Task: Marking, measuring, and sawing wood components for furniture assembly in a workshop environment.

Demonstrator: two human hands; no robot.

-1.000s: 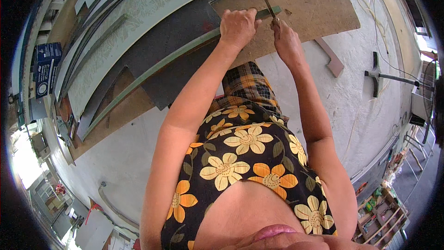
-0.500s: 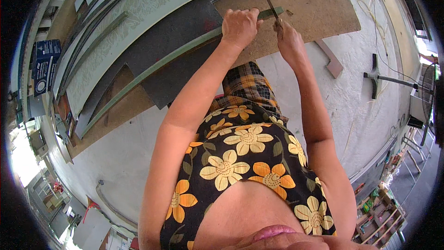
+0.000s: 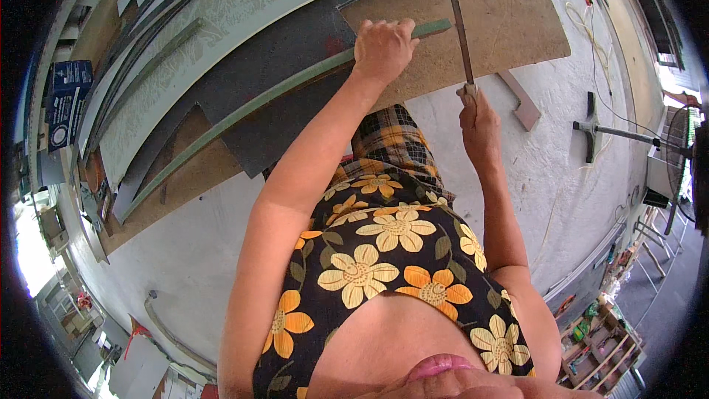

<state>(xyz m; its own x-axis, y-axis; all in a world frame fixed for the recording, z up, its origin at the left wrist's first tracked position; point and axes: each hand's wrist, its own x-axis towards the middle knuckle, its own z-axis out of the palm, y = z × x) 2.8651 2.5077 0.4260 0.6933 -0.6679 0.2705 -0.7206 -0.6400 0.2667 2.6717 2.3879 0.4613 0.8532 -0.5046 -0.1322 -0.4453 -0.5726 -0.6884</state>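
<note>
The long strip (image 3: 266, 98) is narrow and dull green, with straight edges (the lens makes it look bowed). It lies across the dark panel (image 3: 284, 66), its right end above the brown board (image 3: 517, 11). The left hand (image 3: 385, 52) curls its fingers over it; the right hand (image 3: 480, 125) grips a slim dark blade (image 3: 459, 29), apart from the strip.

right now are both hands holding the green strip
No, only the left hand holds the green strip; the right hand grips a dark tool.
</note>
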